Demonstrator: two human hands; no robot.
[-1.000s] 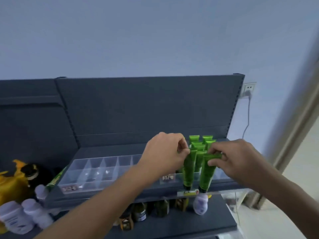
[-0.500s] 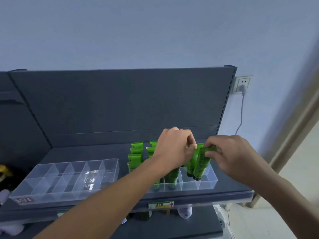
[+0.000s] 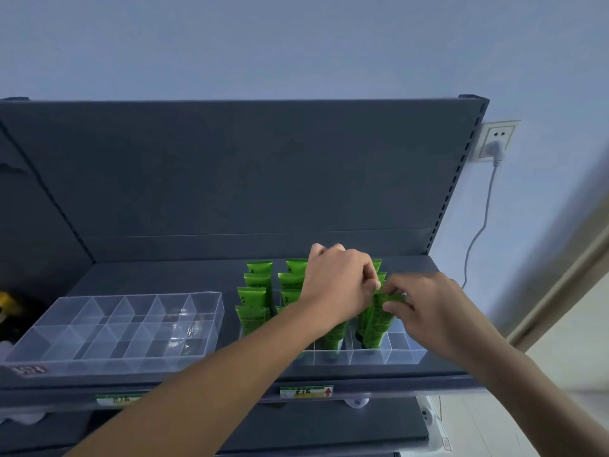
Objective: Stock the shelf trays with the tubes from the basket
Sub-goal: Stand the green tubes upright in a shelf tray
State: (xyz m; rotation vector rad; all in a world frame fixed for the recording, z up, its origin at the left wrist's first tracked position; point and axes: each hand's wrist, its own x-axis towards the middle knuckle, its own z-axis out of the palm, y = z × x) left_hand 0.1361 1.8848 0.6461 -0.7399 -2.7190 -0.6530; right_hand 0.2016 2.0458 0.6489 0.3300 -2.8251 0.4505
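The fingers (image 3: 397, 307) of the right hand (image 3: 438, 315) pinch the flat crimped top of a green tube (image 3: 379, 324). The tube stands cap-down and slightly tilted in a compartment near the right end of the right tray (image 3: 407, 356) on the shelf (image 3: 164, 278). The left hand (image 3: 339, 285) is curled just beside it over the tube tops, its fingertips close to the same crimp. The back of the hand hides whether it grips anything. Other tubes (image 3: 257, 301) stand in rows in this tray, while the left tray (image 3: 211, 311) shows no tubes.

The tube looks light, with a soft body that would dent under a squeeze and a glossy skin that may slip. The stiff crimp is probably the surest hold, and a straight descent should keep it clear of the thin dividers.

The basket is out of view. The tube's cap is blurred behind the clear wall, so whether it is seated cannot be told. The left forearm (image 3: 230, 374) covers the tray's middle compartments, and the print on the tubes is too small to read.
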